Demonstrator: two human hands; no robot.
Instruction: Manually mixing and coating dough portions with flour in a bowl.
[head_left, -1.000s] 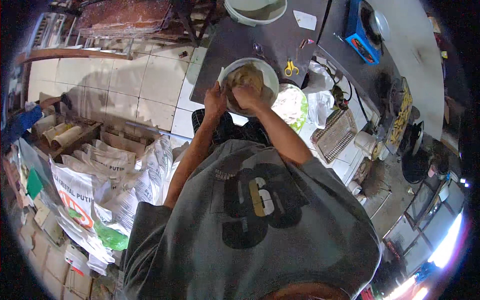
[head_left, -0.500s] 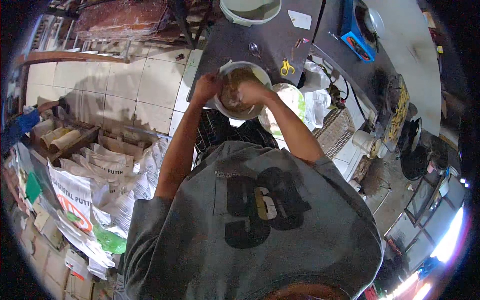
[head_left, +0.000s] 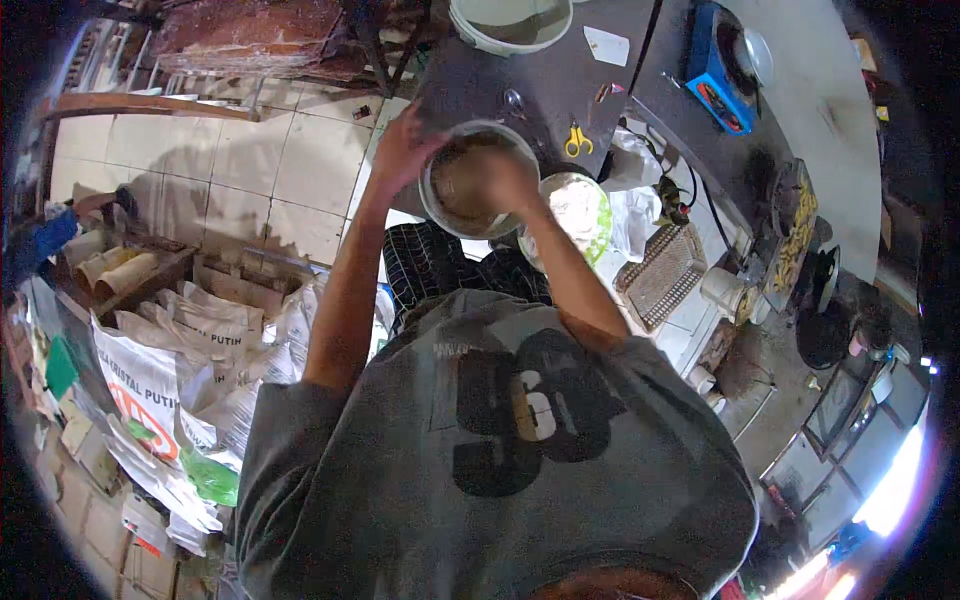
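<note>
A round pale tub [head_left: 432, 205] with a brown mixture [head_left: 458, 178] in it is at the near edge of the dark table, above my lap. My left hand [head_left: 402, 152] is at the tub's left side, its fingers stretched away from me and its thumb spread toward the rim. Inside the tub, my right hand [head_left: 508, 185] is down at the mixture. Motion smears its fingers, so what they do is hidden. Right beside the tub, a green-patterned bowl [head_left: 603, 222] holds white powder [head_left: 577, 205].
Yellow scissors [head_left: 577, 141], a spoon [head_left: 514, 100] and a white card [head_left: 606, 46] lie on the dark table [head_left: 465, 85]. A white bucket [head_left: 512, 40] stands farther back. At right are a blue stove [head_left: 722, 85] and a perforated tray [head_left: 662, 277]; white sacks [head_left: 140, 370] lie at left.
My left hand has come off its closed hold at the rim and moved a little left and away, fingers now stretched. My right hand has shifted slightly right inside the tub.
</note>
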